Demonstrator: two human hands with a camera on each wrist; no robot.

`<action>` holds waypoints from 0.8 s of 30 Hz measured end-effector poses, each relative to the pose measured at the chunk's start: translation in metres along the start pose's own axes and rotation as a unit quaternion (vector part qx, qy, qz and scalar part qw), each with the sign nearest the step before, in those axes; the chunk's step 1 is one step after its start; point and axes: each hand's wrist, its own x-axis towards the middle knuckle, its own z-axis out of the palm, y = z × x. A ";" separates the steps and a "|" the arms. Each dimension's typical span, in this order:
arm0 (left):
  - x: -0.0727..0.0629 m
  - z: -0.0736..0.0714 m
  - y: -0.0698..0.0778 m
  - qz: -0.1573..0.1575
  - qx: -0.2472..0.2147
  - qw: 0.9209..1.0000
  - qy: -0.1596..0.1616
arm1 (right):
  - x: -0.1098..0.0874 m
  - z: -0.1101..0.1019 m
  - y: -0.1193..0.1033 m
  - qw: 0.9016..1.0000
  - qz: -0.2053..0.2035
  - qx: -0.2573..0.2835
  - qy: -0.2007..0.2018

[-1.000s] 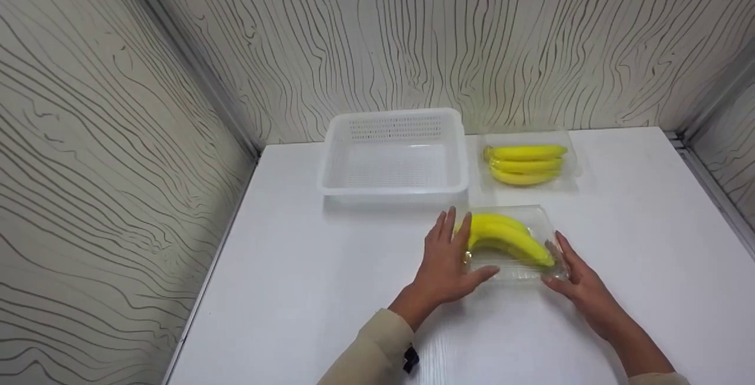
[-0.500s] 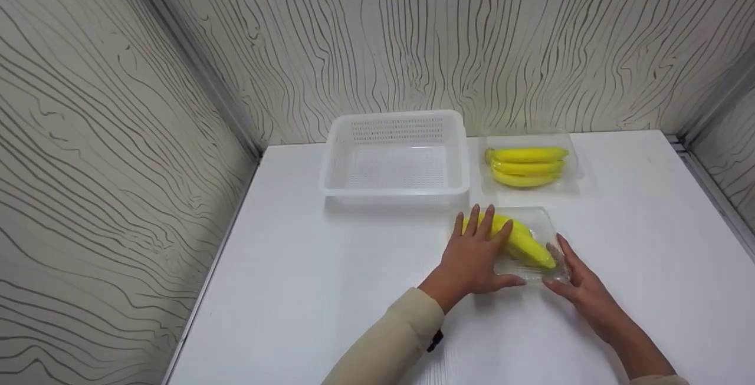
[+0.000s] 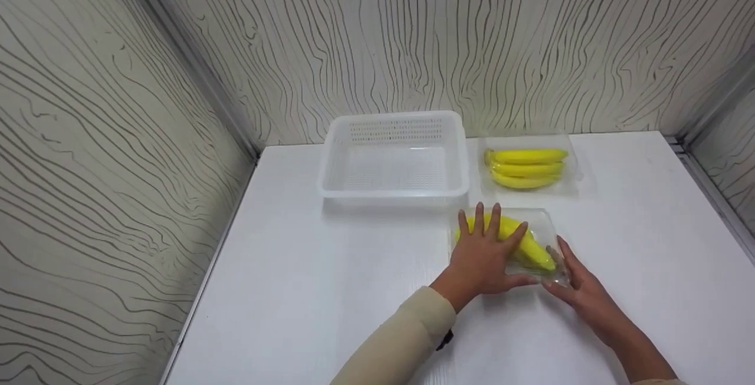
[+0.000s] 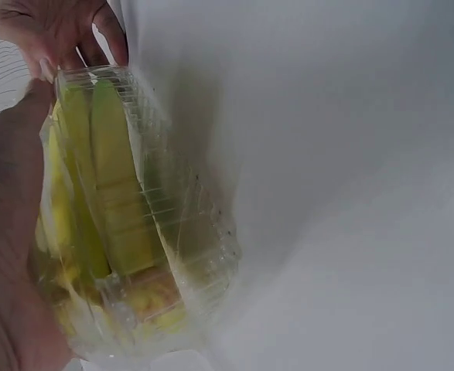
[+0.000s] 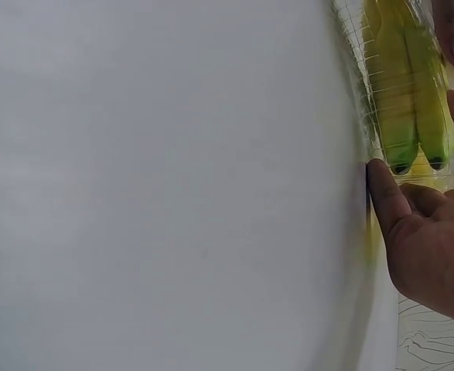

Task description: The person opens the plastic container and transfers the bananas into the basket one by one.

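Observation:
A clear plastic clamshell box (image 3: 534, 217) with yellow bananas (image 3: 537, 254) inside lies on the white table. My left hand (image 3: 485, 258) rests on its lid, fingers spread and nearly straight, covering the left part of the bananas. At the box's right end my right hand (image 3: 588, 298) holds the near corner between thumb and fingers. The left wrist view shows the ribbed side of the box (image 4: 188, 216), its bananas (image 4: 122, 178) lying lengthwise. In the right wrist view the green banana tips (image 5: 416, 151) point toward my right hand (image 5: 435, 239).
Behind the hands, a white perforated plastic basket (image 3: 394, 193) stands by the back wall (image 3: 383, 37). To its right is a second clear box (image 3: 531, 139) holding several bananas (image 3: 525, 170). A patterned side wall (image 3: 106, 196) borders the white table (image 3: 283, 290) at left.
My left hand has moved right from the box's left end onto the lid, over the bananas. The right hand and the box stay nearly where they were.

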 end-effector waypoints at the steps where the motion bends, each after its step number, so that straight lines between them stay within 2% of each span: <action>1: 0.000 0.001 0.000 -0.004 0.003 1.000 -0.003 | 0.001 0.001 0.000 1.000 0.000 -0.001 0.000; 6: -0.001 0.002 -0.002 -0.017 0.007 1.000 -0.004 | 0.004 0.003 -0.001 1.000 0.000 -0.008 0.001; 18: 0.001 0.002 0.000 -0.006 0.000 1.000 0.022 | 0.004 -0.001 0.001 1.000 0.014 0.015 0.003; 24: 0.000 0.001 0.001 -0.005 0.008 1.000 0.024 | 0.003 -0.002 0.002 1.000 0.022 0.019 0.001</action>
